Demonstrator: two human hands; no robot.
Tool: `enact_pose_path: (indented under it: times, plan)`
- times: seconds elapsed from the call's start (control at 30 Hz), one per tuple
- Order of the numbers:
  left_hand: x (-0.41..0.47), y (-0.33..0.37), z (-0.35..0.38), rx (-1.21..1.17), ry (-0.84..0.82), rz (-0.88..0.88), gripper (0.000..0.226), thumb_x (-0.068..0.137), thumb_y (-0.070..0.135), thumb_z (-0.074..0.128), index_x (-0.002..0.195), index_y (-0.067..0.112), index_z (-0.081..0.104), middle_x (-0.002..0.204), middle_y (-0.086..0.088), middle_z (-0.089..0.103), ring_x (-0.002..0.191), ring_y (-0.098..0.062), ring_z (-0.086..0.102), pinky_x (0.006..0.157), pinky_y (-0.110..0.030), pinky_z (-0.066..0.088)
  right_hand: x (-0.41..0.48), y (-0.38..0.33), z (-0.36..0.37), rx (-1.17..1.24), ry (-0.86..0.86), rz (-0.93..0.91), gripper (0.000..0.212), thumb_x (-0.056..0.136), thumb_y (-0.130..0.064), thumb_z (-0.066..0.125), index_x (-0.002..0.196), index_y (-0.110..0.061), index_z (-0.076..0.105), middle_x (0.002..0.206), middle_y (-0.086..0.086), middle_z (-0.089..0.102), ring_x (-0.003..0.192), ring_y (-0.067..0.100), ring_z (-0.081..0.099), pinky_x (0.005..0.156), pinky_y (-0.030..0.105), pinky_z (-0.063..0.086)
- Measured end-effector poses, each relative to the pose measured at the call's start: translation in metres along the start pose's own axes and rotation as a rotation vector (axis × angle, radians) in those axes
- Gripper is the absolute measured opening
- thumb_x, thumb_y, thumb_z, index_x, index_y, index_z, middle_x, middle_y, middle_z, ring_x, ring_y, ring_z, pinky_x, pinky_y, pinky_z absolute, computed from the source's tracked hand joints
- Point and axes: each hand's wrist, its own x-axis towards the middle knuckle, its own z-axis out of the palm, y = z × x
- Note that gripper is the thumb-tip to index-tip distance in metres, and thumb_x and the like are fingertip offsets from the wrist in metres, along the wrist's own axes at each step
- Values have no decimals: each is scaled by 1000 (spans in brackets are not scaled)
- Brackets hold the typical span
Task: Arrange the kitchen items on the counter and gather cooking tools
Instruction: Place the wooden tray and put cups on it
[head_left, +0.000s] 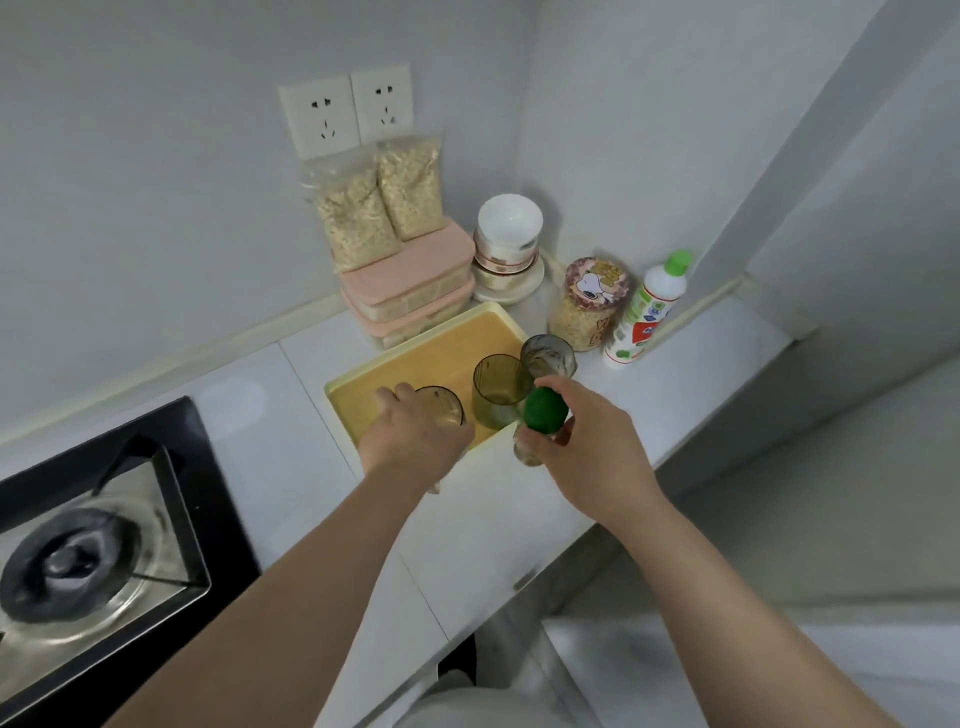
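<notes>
Your left hand (415, 434) is wrapped round a clear cup (441, 406) at the near end of the yellow tray (447, 348). The cup stands straight, with its mouth up. You cannot tell if it sits on the tray or is just off it. Your right hand (589, 441) holds a small jar (525, 452) with a green lid (540, 413), and your fingers are curled round its glass body. The jar's long side runs up and down, with the lid on top, so it is about upright. It is by the tray's near right corner, over the white counter (249, 405). Two more cups stand mouth up close by. A green cup (500, 384) is on the tray, right beside the lid. A grey cup (549, 356) is at the tray's right edge, just beside the green one. Behind the tray are pink boxes (410, 275) with oat bags (379, 202) on top. To their right are stacked bowls (509, 228), an oat tub (589, 304) and a white bottle (649, 312). The stove (78, 545) is at your far left.
</notes>
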Motion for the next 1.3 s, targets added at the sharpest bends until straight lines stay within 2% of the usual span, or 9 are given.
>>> enact_pose_path:
  times: [0.1, 0.2, 0.37, 0.5, 0.67, 0.77, 0.87, 1.03, 1.3]
  plan:
    - [17, 3, 6, -23, -42, -27, 81, 78, 66, 60, 131, 10, 36, 121, -6, 39, 97, -26, 58, 64, -37, 51, 11, 0, 5, 2, -13, 16, 54, 89, -34, 71, 138, -31, 48, 120, -8, 62, 97, 9, 60, 85, 22, 49]
    - [32, 7, 14, 6, -75, -28, 78, 83, 67, 56, 134, 14, 31, 127, -13, 38, 100, -34, 59, 54, -35, 46, 21, 3, 6, 3, 6, 20, 54, 89, -35, 71, 138, -30, 49, 120, -9, 62, 93, 9, 60, 88, 25, 52]
    - [44, 8, 30, 44, -87, 24, 79, 83, 73, 49, 134, 15, 32, 123, -14, 37, 66, -25, 42, 41, -27, 35, 33, 9, 11, 18, 4, 66, 53, 89, -34, 72, 138, -29, 51, 116, -12, 60, 84, 3, 59, 81, 17, 48]
    - [42, 12, 33, -12, -118, 32, 84, 84, 74, 49, 137, 11, 30, 123, -15, 41, 95, -35, 59, 55, -36, 46, 40, 10, 13, 24, -5, 64, 54, 89, -33, 73, 137, -29, 51, 112, -14, 58, 83, 1, 59, 79, 14, 48]
    - [42, 12, 37, -327, -138, -37, 54, 97, 48, 43, 137, 13, 37, 130, -17, 48, 105, -38, 58, 77, -44, 53, 43, 11, 12, 36, -22, 48, 54, 89, -33, 73, 137, -31, 50, 122, -10, 61, 94, 8, 62, 87, 23, 54]
    - [44, 9, 31, -551, -227, -136, 37, 102, 18, 36, 139, 17, 39, 116, -17, 58, 82, -35, 70, 58, -41, 61, 46, 12, 11, 39, -26, 35, 54, 89, -33, 72, 138, -30, 50, 123, -11, 60, 97, 8, 61, 86, 18, 50]
    - [39, 6, 27, -684, -272, -243, 41, 100, 5, 36, 139, 16, 40, 92, -17, 65, 66, -31, 72, 60, -44, 63, 45, 13, 11, 43, -28, 26, 54, 89, -33, 72, 138, -30, 50, 121, -11, 60, 95, 8, 60, 84, 17, 49]
    - [33, 2, 25, -894, -254, -330, 45, 103, 9, 26, 144, 19, 41, 92, -23, 67, 77, -40, 72, 70, -48, 62, 40, 15, 6, 31, -25, -11, 53, 90, -33, 72, 138, -31, 49, 120, -12, 58, 92, 6, 59, 84, 17, 49]
    - [28, 7, 30, -1016, -255, -306, 40, 108, 20, 30, 146, 18, 42, 101, -22, 70, 65, -28, 71, 59, -37, 62, 35, 17, 1, 5, -26, -49, 53, 90, -35, 71, 138, -32, 48, 112, -17, 53, 87, 3, 57, 80, 13, 45]
